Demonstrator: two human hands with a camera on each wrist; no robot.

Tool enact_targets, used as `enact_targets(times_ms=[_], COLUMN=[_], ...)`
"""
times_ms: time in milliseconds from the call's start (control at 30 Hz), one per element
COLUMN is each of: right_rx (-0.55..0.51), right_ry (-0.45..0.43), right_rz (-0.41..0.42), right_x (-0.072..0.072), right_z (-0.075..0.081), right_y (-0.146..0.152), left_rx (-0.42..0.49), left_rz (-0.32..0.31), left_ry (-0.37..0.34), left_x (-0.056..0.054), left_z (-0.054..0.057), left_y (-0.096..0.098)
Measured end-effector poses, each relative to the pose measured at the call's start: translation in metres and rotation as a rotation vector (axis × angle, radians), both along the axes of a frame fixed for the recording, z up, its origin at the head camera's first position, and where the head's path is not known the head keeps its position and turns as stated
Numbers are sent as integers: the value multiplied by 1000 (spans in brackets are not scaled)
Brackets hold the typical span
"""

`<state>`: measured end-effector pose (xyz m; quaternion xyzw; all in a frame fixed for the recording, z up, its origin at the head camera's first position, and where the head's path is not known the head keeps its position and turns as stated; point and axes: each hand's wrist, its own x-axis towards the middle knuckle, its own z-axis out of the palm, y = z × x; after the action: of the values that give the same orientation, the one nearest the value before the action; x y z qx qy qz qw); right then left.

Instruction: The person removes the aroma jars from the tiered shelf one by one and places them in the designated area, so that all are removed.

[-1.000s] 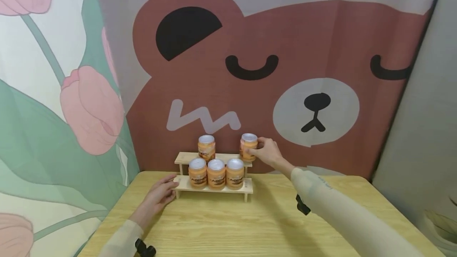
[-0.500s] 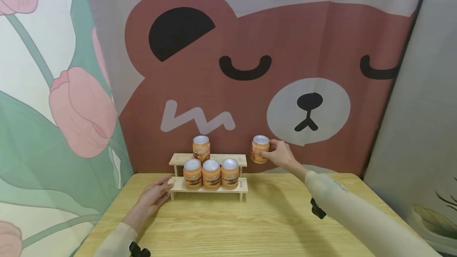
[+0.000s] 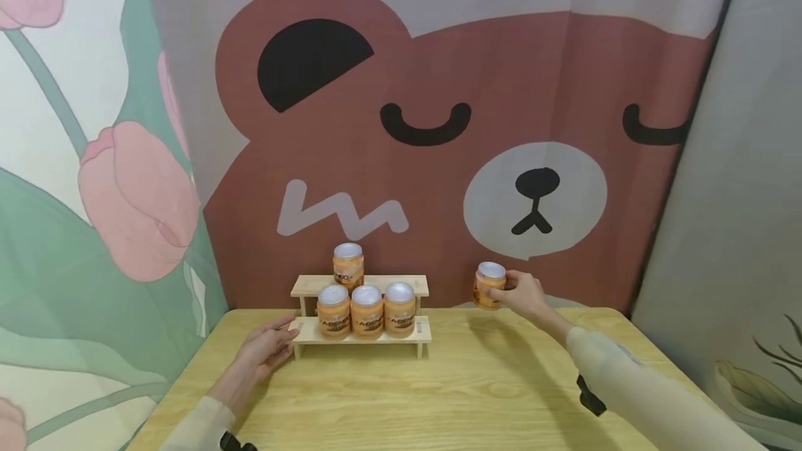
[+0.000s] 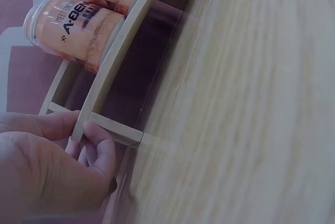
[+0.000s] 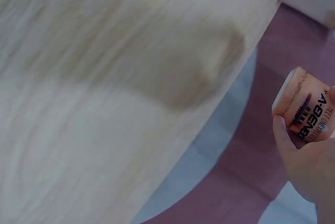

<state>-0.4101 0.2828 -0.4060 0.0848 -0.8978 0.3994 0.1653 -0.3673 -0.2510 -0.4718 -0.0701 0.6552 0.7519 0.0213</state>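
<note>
My right hand grips an orange jar with a silver lid, upright in the air to the right of a two-step wooden rack. In the right wrist view its label faces the camera, thumb along the side. At the rack's left end, my left hand pinches the edge of the lower board between thumb and fingers. Three matching jars stand side by side on that lower step. One more jar sits on the upper step, left of its middle, partly hidden behind the front row.
The rack stands near the back of a light wood table. A curtain with a brown bear print hangs right behind it, and a tulip-print curtain is on the left. A potted plant stands at the right.
My right hand has lifted the jar off the upper step's right end, then carried it right and lower. My left hand keeps its place on the rack. The head view has shifted slightly.
</note>
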Motion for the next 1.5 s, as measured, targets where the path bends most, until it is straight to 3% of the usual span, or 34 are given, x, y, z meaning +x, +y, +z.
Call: enact_targets(times_ms=[233,567,767,1033,1200,1500], right_rx=[10,17,-33,-236,-240,-259], right_ry=[-20,-9,-31,-121,-121,-114], right_rz=[-40,-45,-82,-190,-253,-284], right_x=[2,7,11,1,3,5], right_z=[-13,-29,-38,-51,-59,-75], right_y=[29,60,80,112,131,145], left_rx=[-6,3,27,44,45,51], left_rz=[44,11,1,-8,-23,-32], left_ry=[-19,-20,-27,-31,-33,-36], left_x=[1,3,4,4,2,-3], left_z=[-1,1,0,-1,-1,-3], left_y=[-3,-10,-13,-15,-12,-7])
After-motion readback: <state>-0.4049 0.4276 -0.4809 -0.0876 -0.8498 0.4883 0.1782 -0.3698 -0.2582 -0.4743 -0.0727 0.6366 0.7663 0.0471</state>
